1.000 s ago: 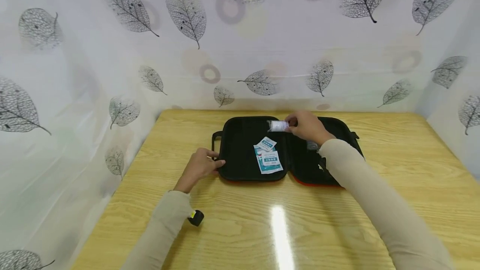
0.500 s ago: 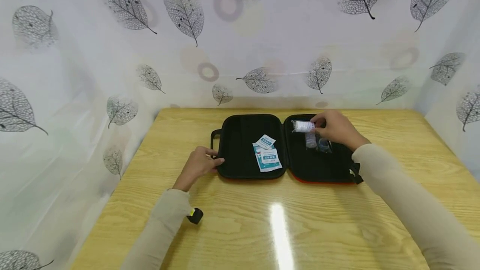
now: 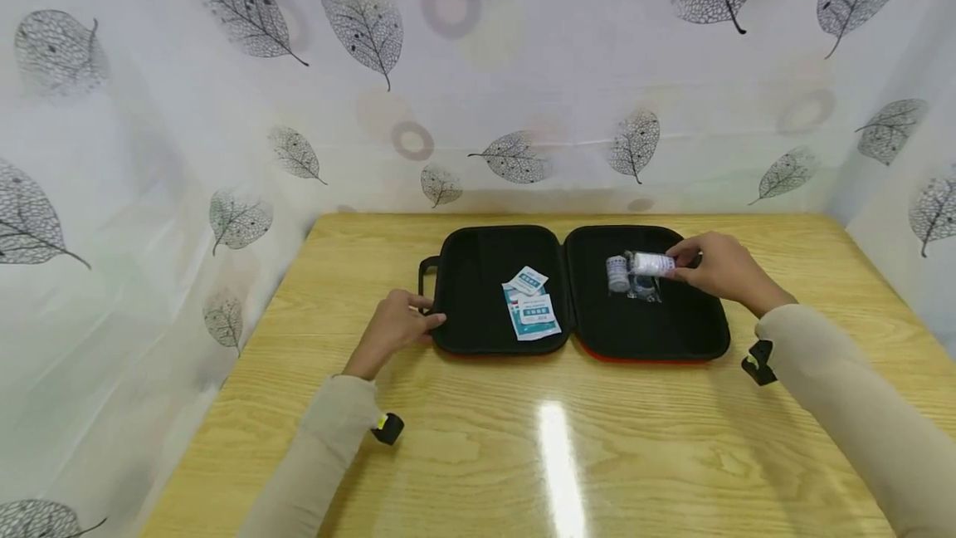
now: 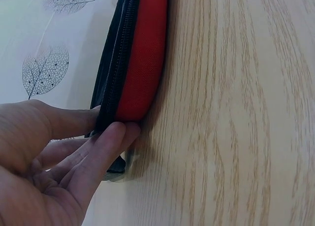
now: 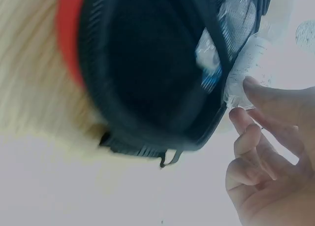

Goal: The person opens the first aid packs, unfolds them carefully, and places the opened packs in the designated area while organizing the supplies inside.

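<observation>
A black-lined zip case with a red shell lies open flat on the table. My left hand pinches the near left corner of its rim; in the left wrist view the thumb and fingers sit either side of the zipper. Over the case's right half, my right hand holds a white bandage roll in clear wrap by its right end, between thumb and fingers. Beneath it lie a second wrapped roll and a small clear packet, partly hidden by the held roll.
Several teal and white sachets lie in the case's left half. A carry handle sticks out on the left side. The wooden table ends at a leaf-patterned curtain behind. A black wrist camera hangs at the right cuff.
My right hand has carried the bandage roll rightward, from above the case's middle to over its right half, uncovering the roll and packet there. The left hand has stayed at the corner.
</observation>
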The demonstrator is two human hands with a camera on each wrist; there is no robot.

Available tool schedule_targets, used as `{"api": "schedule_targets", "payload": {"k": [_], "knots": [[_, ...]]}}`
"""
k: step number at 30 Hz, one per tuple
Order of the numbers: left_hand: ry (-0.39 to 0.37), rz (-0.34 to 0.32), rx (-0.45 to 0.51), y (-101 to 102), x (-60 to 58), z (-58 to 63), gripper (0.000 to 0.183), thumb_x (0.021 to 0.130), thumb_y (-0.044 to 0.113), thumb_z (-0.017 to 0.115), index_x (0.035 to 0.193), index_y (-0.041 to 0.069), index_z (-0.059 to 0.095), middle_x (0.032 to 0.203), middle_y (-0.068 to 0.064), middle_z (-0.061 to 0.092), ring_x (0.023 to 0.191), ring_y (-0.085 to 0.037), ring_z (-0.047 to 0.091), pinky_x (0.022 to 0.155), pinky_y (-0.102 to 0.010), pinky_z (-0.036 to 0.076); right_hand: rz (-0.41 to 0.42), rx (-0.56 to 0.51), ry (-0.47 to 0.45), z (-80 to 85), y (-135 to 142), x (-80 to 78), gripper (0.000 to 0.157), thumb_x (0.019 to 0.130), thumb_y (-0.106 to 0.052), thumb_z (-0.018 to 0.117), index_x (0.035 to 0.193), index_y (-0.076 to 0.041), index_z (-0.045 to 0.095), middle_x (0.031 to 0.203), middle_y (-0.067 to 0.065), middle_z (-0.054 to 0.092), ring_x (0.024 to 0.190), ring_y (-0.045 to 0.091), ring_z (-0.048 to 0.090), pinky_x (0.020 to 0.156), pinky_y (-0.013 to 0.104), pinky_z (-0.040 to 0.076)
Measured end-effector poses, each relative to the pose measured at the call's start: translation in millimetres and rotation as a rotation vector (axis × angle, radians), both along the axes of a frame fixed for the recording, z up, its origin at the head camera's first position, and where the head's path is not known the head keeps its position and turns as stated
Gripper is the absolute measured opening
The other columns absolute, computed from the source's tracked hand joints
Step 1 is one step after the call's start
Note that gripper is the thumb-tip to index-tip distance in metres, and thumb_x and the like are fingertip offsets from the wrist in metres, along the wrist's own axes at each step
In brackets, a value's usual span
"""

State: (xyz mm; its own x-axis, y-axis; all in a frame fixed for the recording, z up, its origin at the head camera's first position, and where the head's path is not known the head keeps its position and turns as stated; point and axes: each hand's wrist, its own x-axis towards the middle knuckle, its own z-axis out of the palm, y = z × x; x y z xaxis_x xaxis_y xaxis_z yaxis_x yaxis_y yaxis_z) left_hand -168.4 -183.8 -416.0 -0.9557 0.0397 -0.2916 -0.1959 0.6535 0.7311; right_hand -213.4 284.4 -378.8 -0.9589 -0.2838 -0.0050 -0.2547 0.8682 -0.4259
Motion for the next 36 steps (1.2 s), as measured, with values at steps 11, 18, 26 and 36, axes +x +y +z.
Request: {"api": "schedule_targets", "payload": {"k": [11, 18, 26, 36], "knots": [[-0.011, 0.010, 0.018, 0, 1.0, 1.1, 0.047, 0.095, 0.019, 0.074, 0.135, -0.002, 0.062, 0.110, -0.021, 0.072, 0.073, -0.020, 0.074, 0.076, -0.038, 0.061, -0.007, 0.029, -0.008, 0.0, 42, 18.5, 0.035, 0.089, -0.015, 0.076, 0.112, 0.012, 0.071, 0.089, 0.014, 0.073, 0.084, 0.038, 0.066, 0.073, 0.057, 0.053], [-0.012, 0.013, 0.025, 0, 0.1, 0.6, 0.047, 0.095, 0.018, 0.074, 0.135, -0.003, 0.062, 0.109, -0.020, 0.072, 0.074, -0.020, 0.074, 0.073, -0.036, 0.061, -0.013, 0.057, -0.028, 3.3, 49, 25.9, 0.034, 0.088, -0.014, 0.078, 0.110, 0.010, 0.072, 0.087, 0.012, 0.072, 0.083, 0.037, 0.066, 0.074, 0.058, 0.053], [-0.020, 0.016, 0.025, 1, 0.7, 1.3, 0.047, 0.096, 0.018, 0.072, 0.137, -0.002, 0.061, 0.117, -0.022, 0.070, 0.075, -0.020, 0.075, 0.081, -0.040, 0.060, 0.017, 0.099, -0.039, 5.1, 46, 28.0, 0.030, 0.086, -0.013, 0.079, 0.107, 0.008, 0.074, 0.087, 0.009, 0.071, 0.083, 0.033, 0.066, 0.074, 0.057, 0.054], [-0.025, 0.019, 0.030, 1, 0.6, 1.2, 0.047, 0.096, 0.018, 0.073, 0.137, -0.001, 0.061, 0.116, -0.021, 0.070, 0.076, -0.020, 0.075, 0.077, -0.038, 0.061, 0.056, 0.145, -0.028, 4.9, 35, 29.5, 0.021, 0.083, -0.009, 0.080, 0.099, 0.004, 0.076, 0.086, 0.007, 0.071, 0.082, 0.032, 0.067, 0.071, 0.054, 0.055]]}}
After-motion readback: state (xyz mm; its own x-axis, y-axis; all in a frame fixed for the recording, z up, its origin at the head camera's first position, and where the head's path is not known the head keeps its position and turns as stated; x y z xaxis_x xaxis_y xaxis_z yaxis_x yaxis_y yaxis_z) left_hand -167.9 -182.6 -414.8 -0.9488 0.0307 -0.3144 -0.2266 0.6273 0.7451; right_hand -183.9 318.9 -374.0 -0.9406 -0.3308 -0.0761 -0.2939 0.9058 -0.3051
